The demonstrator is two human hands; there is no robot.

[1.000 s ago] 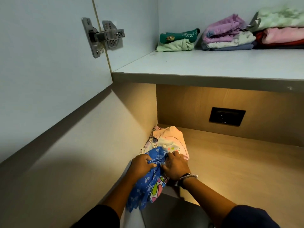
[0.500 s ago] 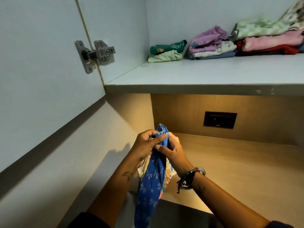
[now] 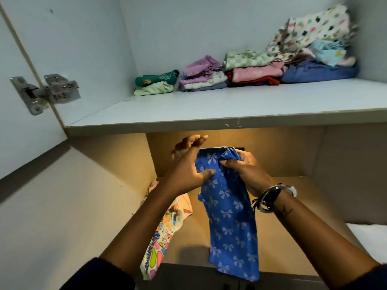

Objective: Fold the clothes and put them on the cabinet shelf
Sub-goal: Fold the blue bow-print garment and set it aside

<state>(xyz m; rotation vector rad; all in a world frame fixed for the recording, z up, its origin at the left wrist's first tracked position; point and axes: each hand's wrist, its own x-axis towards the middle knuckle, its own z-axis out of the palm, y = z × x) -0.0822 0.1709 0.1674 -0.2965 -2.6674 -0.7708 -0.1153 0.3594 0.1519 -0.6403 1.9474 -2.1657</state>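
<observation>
A blue garment with pale bow prints [image 3: 230, 216] hangs in front of me, below the white cabinet shelf [image 3: 209, 109]. My right hand [image 3: 245, 170] grips its bunched top edge. My left hand [image 3: 186, 166] holds its left side with the thumb pressed on the cloth and the fingers spread behind. On the shelf lie several folded stacks: a green one [image 3: 156, 84], a purple one [image 3: 202, 75], a pink and red one [image 3: 254, 73].
A loose heap of unfolded clothes [image 3: 314, 38] sits on the shelf at the back right. A colourful printed garment [image 3: 165, 231] lies on the lit wooden counter [image 3: 272, 237] below. The open cabinet door with its metal hinge [image 3: 45, 92] is at left.
I lifted the blue garment off the pile on the counter and raised it toward the shelf. My hands moved apart along its top edge. My view tilted up.
</observation>
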